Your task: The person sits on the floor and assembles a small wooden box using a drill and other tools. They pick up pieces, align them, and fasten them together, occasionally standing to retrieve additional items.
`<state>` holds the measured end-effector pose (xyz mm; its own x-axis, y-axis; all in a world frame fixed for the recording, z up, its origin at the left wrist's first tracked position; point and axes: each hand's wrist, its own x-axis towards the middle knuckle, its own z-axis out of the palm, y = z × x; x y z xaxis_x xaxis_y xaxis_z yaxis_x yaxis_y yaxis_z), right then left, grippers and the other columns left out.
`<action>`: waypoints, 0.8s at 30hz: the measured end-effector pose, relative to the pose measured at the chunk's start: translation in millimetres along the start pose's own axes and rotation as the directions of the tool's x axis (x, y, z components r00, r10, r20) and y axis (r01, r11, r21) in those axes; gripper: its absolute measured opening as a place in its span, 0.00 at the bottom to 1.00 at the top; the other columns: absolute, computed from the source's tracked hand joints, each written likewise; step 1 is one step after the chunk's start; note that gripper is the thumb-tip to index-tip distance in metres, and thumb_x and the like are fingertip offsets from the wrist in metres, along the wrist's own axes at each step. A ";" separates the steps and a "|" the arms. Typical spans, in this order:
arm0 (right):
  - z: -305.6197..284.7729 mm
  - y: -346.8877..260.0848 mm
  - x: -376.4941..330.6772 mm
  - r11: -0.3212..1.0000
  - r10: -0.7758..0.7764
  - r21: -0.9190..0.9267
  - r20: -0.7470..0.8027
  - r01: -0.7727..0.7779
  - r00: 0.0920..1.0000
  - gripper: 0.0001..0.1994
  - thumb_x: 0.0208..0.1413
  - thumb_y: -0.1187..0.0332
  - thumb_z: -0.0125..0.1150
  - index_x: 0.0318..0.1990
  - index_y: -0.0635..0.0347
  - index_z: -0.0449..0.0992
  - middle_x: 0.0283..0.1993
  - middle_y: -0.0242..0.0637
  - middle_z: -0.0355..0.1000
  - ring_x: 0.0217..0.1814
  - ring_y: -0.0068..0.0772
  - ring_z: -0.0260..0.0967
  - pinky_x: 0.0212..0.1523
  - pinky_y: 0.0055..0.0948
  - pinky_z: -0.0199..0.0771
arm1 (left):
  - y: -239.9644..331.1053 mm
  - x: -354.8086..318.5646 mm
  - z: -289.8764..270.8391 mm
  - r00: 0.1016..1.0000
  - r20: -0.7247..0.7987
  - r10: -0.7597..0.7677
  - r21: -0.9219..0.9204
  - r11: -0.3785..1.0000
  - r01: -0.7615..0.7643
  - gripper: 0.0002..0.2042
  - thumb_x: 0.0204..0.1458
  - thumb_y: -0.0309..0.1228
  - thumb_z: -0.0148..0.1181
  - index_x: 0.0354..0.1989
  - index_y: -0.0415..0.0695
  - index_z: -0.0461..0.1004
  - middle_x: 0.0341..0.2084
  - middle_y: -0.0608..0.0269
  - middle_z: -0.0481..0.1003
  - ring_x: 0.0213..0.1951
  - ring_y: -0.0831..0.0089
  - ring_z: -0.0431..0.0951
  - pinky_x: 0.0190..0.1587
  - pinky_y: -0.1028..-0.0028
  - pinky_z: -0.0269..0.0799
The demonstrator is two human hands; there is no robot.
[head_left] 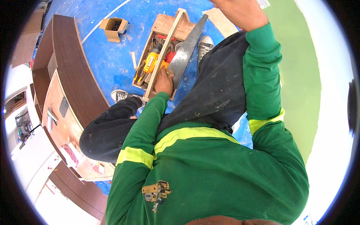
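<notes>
My left hand (pixel 164 81) is closed at the wide end of a hand saw (pixel 187 50), its fingers curled where the handle would be; the handle itself is mostly hidden. The grey blade slants up and away along the right side of an open wooden toolbox (pixel 139 83). Inside the box lie a yellow cordless drill (pixel 151 61), yellow-handled pliers (pixel 140 74) and some red items. A wooden carrying bar (pixel 169 36) spans the box lengthwise. Raised at the top edge is my right hand (pixel 240 13), beside the green wall strip; its fingers are cut off by the frame.
Blue sheeting (pixel 112 63) covers the floor. An open cardboard box (pixel 113 28) of dark small pieces sits beyond the toolbox. On the left stands a dark brown wooden furniture panel (pixel 71 56). A wooden board (pixel 221 21) lies near my right shoe (pixel 205 45).
</notes>
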<state>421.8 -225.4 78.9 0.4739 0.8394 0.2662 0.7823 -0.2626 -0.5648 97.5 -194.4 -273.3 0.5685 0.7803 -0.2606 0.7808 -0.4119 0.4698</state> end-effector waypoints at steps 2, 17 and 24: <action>1.2 2.9 -0.3 0.997 0.021 0.075 0.030 -0.023 0.999 0.29 0.61 0.56 0.66 0.64 0.66 0.71 0.35 0.52 0.77 0.35 0.45 0.77 0.38 0.41 0.76 | 7.9 -3.2 0.9 0.999 0.018 0.036 0.181 0.983 -0.039 0.31 0.63 0.39 0.59 0.72 0.45 0.56 0.68 0.38 0.61 0.59 0.37 0.73 0.59 0.49 0.73; 10.0 -19.2 4.5 0.999 -0.032 0.046 0.126 0.026 0.991 0.30 0.61 0.59 0.66 0.66 0.69 0.69 0.34 0.52 0.77 0.34 0.41 0.76 0.38 0.40 0.76 | 71.8 69.8 57.8 0.946 -0.100 0.308 0.313 0.912 -0.264 0.38 0.54 0.27 0.58 0.76 0.52 0.54 0.69 0.39 0.58 0.69 0.40 0.60 0.65 0.40 0.62; 7.7 5.2 -11.5 0.990 0.106 0.080 0.145 -0.118 0.984 0.30 0.62 0.61 0.67 0.65 0.72 0.67 0.36 0.48 0.76 0.35 0.37 0.75 0.36 0.36 0.75 | 87.1 64.4 27.5 0.943 -0.024 0.332 0.224 0.921 -0.319 0.36 0.53 0.22 0.56 0.74 0.53 0.59 0.64 0.46 0.62 0.59 0.45 0.67 0.60 0.46 0.66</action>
<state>417.3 -232.8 66.8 0.4903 0.8670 0.0887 0.6859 -0.3210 -0.6531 209.3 -192.9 -272.3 0.7891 0.6103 -0.0696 0.5961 -0.7335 0.3265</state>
